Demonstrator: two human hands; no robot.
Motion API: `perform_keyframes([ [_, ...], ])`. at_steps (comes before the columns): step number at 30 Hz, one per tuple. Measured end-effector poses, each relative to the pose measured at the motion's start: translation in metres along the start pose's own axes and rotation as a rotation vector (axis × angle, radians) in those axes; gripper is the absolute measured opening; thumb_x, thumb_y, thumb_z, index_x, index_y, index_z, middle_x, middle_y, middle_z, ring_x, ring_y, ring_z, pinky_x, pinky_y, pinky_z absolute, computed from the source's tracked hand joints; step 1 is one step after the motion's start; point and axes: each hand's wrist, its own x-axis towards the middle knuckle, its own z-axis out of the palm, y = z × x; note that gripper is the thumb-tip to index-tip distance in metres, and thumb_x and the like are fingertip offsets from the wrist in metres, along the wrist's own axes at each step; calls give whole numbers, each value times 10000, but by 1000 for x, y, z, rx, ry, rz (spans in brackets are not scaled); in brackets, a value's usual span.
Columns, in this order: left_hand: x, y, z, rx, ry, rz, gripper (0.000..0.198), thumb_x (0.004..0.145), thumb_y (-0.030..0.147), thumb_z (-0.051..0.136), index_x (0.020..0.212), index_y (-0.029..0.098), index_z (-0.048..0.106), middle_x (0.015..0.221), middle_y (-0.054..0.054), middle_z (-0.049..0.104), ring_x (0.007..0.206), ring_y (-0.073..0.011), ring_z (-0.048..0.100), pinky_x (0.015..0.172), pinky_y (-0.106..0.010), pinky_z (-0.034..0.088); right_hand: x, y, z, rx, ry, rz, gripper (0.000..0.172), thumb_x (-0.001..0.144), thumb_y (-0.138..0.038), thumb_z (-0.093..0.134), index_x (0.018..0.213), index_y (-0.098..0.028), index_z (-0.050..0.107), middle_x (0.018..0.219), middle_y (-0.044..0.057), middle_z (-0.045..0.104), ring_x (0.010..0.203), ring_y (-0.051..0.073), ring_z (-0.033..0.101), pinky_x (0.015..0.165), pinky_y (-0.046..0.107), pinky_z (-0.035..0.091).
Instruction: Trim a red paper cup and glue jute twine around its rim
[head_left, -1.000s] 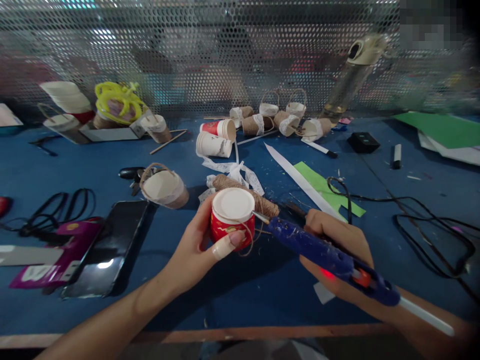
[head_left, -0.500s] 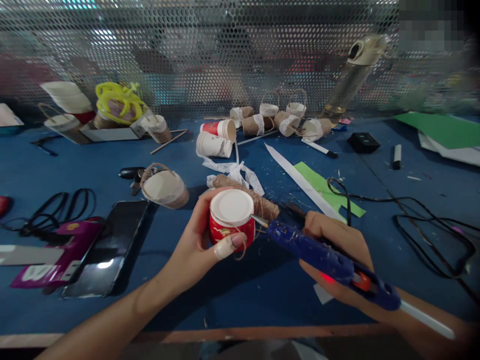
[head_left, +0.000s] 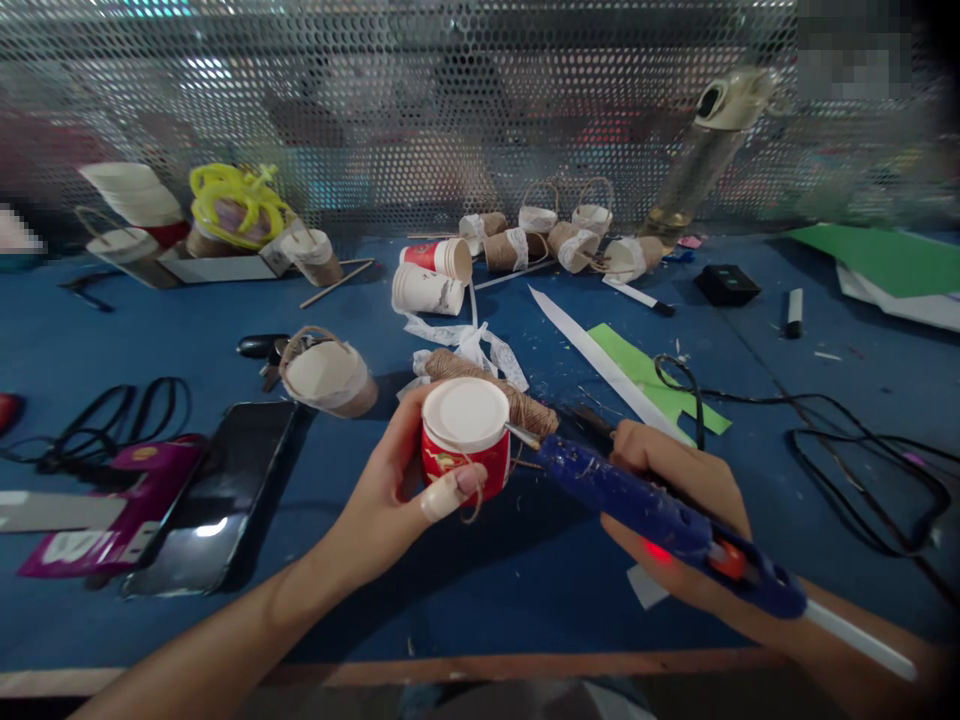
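Holding | left hand (head_left: 390, 490): red cup (head_left: 469, 445), white top (head_left: 466, 408), gold print (head_left: 448, 461) | right hand (head_left: 690, 465): glue gun (head_left: 622, 490)

Wide worktable with blue top (head_left: 525, 610), spanning full width of view. Reddish-brown strip (head_left: 360, 669) along near edge; dark area (head_left: 337, 704) below it. Upright sheet of perforated metal (head_left: 450, 60), grey and silvery, along far side like wall. Through its round holes: blurred patches of red, teal and dark colour, details unreadable. White glints (head_left: 206, 70) upper left; overall light dim, cool.
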Motion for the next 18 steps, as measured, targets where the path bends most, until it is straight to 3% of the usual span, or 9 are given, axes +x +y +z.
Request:
perform_keyframes([
  [8,0,2,1,17,0,-39,723,796,424,877,1440,272,585,1418,-104,699,1283,-351,668,1051,-396,586,-2,1,-9,152,-49,-53,257,1043,-366,643,1270,-254,686,1369,91,665,1149,244,681,963,427,603],
  [18,-1,3,0,7,40,-63,775,767,427,898,1447,255,569,1449,-117,687,1336,-357,640,1100,-406,551,2,12,-1,201,-81,-12,260,1051,-367,630,1279,-253,681,1374,101,660,1134,229,683,960,424,605],
])
